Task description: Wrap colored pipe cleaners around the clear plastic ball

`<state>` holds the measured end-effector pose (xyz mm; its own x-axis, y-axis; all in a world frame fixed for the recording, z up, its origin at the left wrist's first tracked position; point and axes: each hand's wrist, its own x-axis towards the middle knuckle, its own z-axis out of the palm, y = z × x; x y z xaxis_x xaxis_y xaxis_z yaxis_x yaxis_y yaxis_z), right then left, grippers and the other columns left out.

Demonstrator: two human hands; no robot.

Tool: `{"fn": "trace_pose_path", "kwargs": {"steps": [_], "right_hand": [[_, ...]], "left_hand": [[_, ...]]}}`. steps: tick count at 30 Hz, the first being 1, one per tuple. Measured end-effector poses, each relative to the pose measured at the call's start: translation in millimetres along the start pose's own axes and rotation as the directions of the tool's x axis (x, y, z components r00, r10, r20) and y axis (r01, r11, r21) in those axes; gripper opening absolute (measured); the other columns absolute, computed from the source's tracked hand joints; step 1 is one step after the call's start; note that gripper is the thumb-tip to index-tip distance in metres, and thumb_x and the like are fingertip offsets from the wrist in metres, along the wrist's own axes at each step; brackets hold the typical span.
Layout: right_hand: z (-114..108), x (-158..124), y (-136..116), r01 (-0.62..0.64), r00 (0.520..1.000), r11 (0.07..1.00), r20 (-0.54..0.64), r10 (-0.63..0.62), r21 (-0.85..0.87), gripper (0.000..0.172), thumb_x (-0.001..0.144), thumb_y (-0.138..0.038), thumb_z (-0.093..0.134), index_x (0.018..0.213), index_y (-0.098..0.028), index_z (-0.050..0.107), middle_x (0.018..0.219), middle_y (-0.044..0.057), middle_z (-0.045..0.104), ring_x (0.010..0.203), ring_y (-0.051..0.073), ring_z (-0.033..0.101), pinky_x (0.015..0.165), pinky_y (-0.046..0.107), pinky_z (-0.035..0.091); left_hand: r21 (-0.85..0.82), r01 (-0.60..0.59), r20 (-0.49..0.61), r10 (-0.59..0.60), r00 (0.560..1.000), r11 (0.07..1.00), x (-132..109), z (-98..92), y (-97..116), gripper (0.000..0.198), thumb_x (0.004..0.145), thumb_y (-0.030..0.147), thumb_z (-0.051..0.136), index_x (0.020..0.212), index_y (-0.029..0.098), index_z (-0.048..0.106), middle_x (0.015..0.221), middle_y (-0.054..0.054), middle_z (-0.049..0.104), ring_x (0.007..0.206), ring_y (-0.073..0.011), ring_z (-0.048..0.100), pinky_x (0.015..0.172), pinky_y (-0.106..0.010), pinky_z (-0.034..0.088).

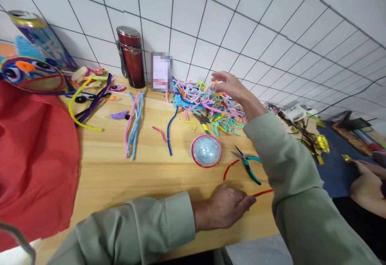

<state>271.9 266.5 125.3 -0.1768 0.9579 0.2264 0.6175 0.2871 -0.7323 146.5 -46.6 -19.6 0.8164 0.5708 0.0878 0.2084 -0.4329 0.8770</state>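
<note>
Low over the front of the table, my left hand (pixel 226 206) is closed on a red pipe cleaner (pixel 263 193), whose free end sticks out to the right. My right hand (pixel 228 85) reaches to the back, over a heap of coloured pipe cleaners (pixel 196 96), its fingers stretched out and apart with nothing plainly held. Between the hands sits a clear plastic dome (pixel 206 151) with a red rim. Teal-handled pliers (pixel 249 167) lie to its right, beside a short curved red piece (pixel 229 169). Another pair of pliers (pixel 205 125), yellow-handled, lies partly under the heap.
A red-brown flask (pixel 131 58) and a blurred-out upright panel (pixel 161 72) stand by the tiled wall. Pink and light blue pipe cleaners (pixel 135 124) lie at centre left. Red cloth (pixel 39 156) covers the left side. At the right edge, another person's arm (pixel 366 182) shows.
</note>
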Motion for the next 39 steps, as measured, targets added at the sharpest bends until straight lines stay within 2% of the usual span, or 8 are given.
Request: {"fn": "trace_pose_path", "kwargs": {"steps": [5,8,11,17,23,29,34,39], "right_hand": [[-17,-22,9,-0.083,0.982,0.932,-0.186,0.017,-0.353,0.023,0.089,-0.029,0.069,0.103,-0.017,0.082,0.096,0.007,0.083,0.082,0.023,0.075,0.088,0.041,0.061],[-17,-34,18,-0.150,0.988,0.822,-0.106,0.110,-0.549,0.017,0.086,-0.026,0.066,0.082,-0.019,0.081,0.075,0.003,0.079,0.078,0.023,0.074,0.080,0.034,0.057],[-6,-44,30,-0.145,0.986,0.742,-0.034,0.163,-0.654,0.012,0.080,-0.022,0.070,0.074,-0.021,0.080,0.074,0.002,0.079,0.079,0.023,0.074,0.078,0.032,0.054],[13,-52,52,-0.156,0.987,0.739,-0.075,0.142,-0.655,0.015,0.083,-0.020,0.068,0.083,-0.024,0.082,0.090,0.004,0.085,0.089,0.024,0.076,0.081,0.031,0.054],[-10,-49,56,-0.236,0.963,0.801,-0.245,0.115,-0.551,0.017,0.091,-0.026,0.063,0.087,-0.021,0.079,0.093,0.008,0.085,0.096,0.026,0.078,0.090,0.036,0.056],[-23,-52,58,-0.268,0.923,0.895,-0.362,0.132,-0.356,0.014,0.095,-0.024,0.057,0.095,-0.020,0.071,0.088,0.004,0.083,0.080,0.020,0.081,0.073,0.029,0.060],[-25,-54,60,-0.135,0.866,0.986,-0.473,0.165,0.098,0.007,0.088,-0.026,0.068,0.089,-0.022,0.062,0.079,0.000,0.077,0.077,0.018,0.081,0.063,0.024,0.060],[-30,-57,62,-0.036,0.843,0.967,-0.512,0.164,0.252,0.022,0.084,-0.033,0.075,0.098,-0.025,0.058,0.085,-0.002,0.075,0.085,0.017,0.082,0.074,0.027,0.065]], "left_hand": [[-0.001,-0.048,-0.004,0.048,0.999,0.999,0,1.8,-3,0.069,0.118,0.051,0.030,0.092,0.015,0.082,0.078,-0.007,0.081,0.071,-0.0181,0.074,0.068,-0.028,0.051],[-0.013,-0.058,0.009,0.058,0.998,0.998,0,2.9,-4,0.072,0.119,0.051,0.024,0.096,0.015,0.082,0.078,-0.006,0.081,0.071,-0.0173,0.074,0.068,-0.028,0.052],[-0.029,-0.046,0.034,0.047,0.998,0.999,-1,-0.1,-2,0.071,0.119,0.050,0.024,0.096,0.016,0.081,0.077,-0.006,0.081,0.069,-0.0165,0.074,0.067,-0.027,0.053],[-0.019,0.027,0.055,-0.026,0.998,0.999,-1,-7.0,6,0.066,0.119,0.047,0.030,0.088,0.016,0.080,0.075,-0.005,0.080,0.068,-0.0175,0.074,0.068,-0.027,0.055],[0.008,-0.032,0.027,0.032,0.999,0.999,0,-0.6,0,0.069,0.119,0.049,0.027,0.090,0.017,0.081,0.075,-0.006,0.080,0.070,-0.0181,0.075,0.069,-0.028,0.054],[-0.076,-0.020,0.037,0.023,0.999,0.997,-2,-2.6,1,0.068,0.119,0.048,0.026,0.091,0.016,0.080,0.072,-0.006,0.078,0.064,-0.0160,0.071,0.064,-0.025,0.053],[-0.075,-0.006,0.029,0.008,1.000,0.997,-3,-2.6,1,0.070,0.118,0.049,0.024,0.090,0.018,0.080,0.073,-0.005,0.079,0.066,-0.0172,0.072,0.065,-0.027,0.054],[-0.069,-0.006,0.006,0.006,1.000,0.998,-1,0.6,-1,0.072,0.118,0.050,0.024,0.087,0.018,0.081,0.071,-0.005,0.078,0.065,-0.0174,0.071,0.067,-0.028,0.053]]}}
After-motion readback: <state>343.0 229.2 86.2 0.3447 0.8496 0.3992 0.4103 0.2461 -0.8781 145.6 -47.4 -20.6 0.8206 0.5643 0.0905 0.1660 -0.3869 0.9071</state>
